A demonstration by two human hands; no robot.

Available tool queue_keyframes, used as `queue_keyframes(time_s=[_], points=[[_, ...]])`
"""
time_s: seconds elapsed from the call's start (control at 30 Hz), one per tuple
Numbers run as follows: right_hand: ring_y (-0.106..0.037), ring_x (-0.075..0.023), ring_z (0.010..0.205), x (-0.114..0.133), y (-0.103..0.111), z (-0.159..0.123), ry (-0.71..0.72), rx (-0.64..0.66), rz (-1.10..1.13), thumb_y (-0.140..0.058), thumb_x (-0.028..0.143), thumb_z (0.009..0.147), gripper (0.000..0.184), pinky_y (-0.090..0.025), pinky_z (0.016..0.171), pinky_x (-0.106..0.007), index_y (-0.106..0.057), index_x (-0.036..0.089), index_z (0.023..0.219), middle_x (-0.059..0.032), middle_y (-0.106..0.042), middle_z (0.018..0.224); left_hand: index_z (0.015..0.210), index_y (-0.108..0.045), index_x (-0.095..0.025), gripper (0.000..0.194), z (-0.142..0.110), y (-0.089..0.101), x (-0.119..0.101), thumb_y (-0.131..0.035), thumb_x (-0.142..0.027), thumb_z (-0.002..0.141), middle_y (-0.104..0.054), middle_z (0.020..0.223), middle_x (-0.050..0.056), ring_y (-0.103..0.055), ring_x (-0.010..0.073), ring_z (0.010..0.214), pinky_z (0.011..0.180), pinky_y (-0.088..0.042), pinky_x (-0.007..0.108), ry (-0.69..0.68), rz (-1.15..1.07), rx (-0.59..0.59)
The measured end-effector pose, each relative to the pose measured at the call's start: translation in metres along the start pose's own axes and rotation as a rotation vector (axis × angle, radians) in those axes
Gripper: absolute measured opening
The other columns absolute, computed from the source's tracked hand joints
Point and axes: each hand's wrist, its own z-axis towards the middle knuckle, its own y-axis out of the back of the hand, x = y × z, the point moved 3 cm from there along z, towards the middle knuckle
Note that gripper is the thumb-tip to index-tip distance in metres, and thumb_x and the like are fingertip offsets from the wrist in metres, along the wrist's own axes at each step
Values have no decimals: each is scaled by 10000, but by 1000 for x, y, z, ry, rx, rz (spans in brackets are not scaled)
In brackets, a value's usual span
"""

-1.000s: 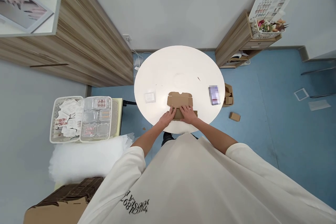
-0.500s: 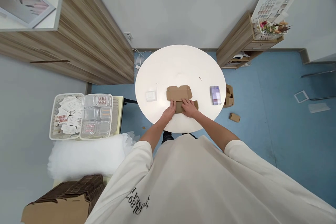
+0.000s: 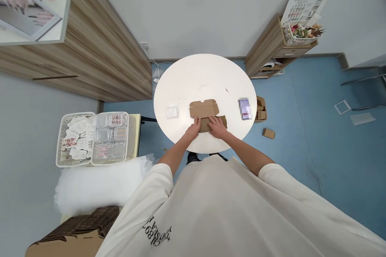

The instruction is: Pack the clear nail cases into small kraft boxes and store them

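Observation:
A brown cardboard box (image 3: 204, 109), partly folded, lies near the front of the white round table (image 3: 181, 76). Its wide flap with notched edges is spread out on the far side, and the narrower, darker body is nearer me. At the body's left end my left hand (image 3: 193, 128) grips the edge, fingers close together. My right hand (image 3: 217, 127) holds the right half, its fingers bent over the top of the cardboard. Both thumbs are hard to make out. To the left sits a small clear plastic case (image 3: 172, 112); purple packets (image 3: 245, 109) lie to the right.
White baskets (image 3: 75, 138) with cards and clear cases stand at left, beside white wrapping sheets (image 3: 96, 186) and stacked cardboard (image 3: 72, 237). Right of the table, an open carton (image 3: 261, 109) and a small box (image 3: 268, 133) are on the blue floor. Wooden cabinets flank the wall.
My head view has shifted slightly. Both hands stay on the cardboard box in nearly the same place, the right fingers a little differently placed.

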Motion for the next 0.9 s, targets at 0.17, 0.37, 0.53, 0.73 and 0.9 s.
queue_keyframes(time_s=[0.17, 0.37, 0.53, 0.73, 0.9], points=[[-253, -323, 1483, -22, -9, -41, -371, -250, 184, -520, 341, 934, 526, -271, 1157, -523, -451, 231, 1444, -129, -278, 1628, 1611, 70, -255, 1210, -6, 5, -3, -769, -80, 758, 79, 1661, 282, -660, 331, 1136, 871, -558, 410, -2, -2, 15], [-502, -303, 1294, -59, -22, -64, -608, -205, 449, -509, 232, 879, 761, -466, 1009, -455, -223, 268, 1584, -146, -403, 1514, 1616, 23, -247, 1182, -6, 7, -6, -781, -93, 763, 63, 1661, 286, -663, 322, 1114, 840, -565, 399, 10, 20, 31], [-573, -272, 1201, -58, -17, -44, -555, -131, 491, -538, 222, 874, 852, -528, 892, -367, -123, 285, 1615, -136, -389, 1509, 1614, 40, -249, 1185, -6, 7, -7, -781, -112, 771, 81, 1657, 295, -662, 323, 1122, 840, -564, 398, 16, 32, 34], [-565, -266, 1189, -39, -10, -29, -489, -89, 374, -507, 172, 899, 574, -509, 890, -344, -442, 237, 1466, -130, -442, 1458, 1612, 5, -242, 1156, -6, 7, -7, -759, -67, 762, 89, 1661, 279, -644, 314, 1142, 849, -563, 394, 31, 26, 28], [-588, -262, 1089, -22, 0, -29, -413, -120, 255, -414, 124, 927, 646, -481, 882, -353, -326, 246, 1555, -139, -495, 1417, 1611, 63, -253, 1190, -5, 2, -5, -769, -116, 772, 129, 1658, 273, -636, 328, 1161, 863, -561, 410, 20, 13, 23]])
